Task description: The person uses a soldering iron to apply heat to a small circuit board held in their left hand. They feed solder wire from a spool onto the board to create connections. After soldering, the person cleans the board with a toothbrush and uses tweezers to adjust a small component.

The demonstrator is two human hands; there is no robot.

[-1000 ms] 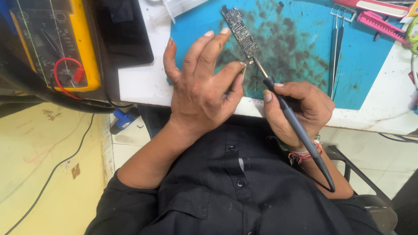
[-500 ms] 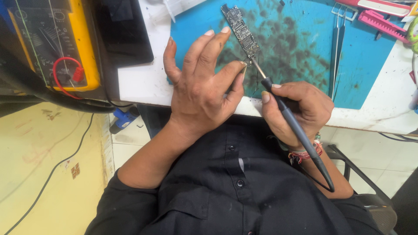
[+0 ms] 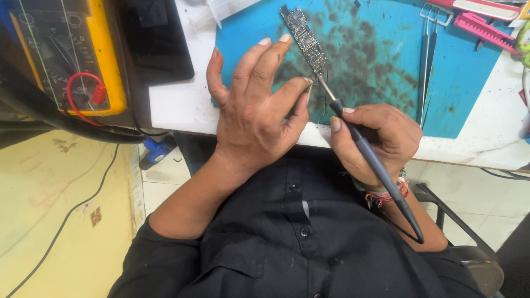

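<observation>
A long, narrow circuit board (image 3: 305,40) lies on a stained blue work mat (image 3: 375,60). My right hand (image 3: 375,140) grips a black soldering iron (image 3: 367,152) like a pen, its metal tip touching the board's near end. My left hand (image 3: 258,113) rests on the mat's left edge, fingers spread, with the thumb and forefinger pinching something thin right by the iron's tip; what it is I cannot tell. The iron's cord runs back over my black shirt.
A yellow multimeter (image 3: 66,55) with a red lead and a dark tablet-like slab (image 3: 152,38) sit at the left. Steel tweezers (image 3: 426,55) and pink tools (image 3: 483,27) lie at the mat's right. The white bench edge (image 3: 176,110) runs below my hands.
</observation>
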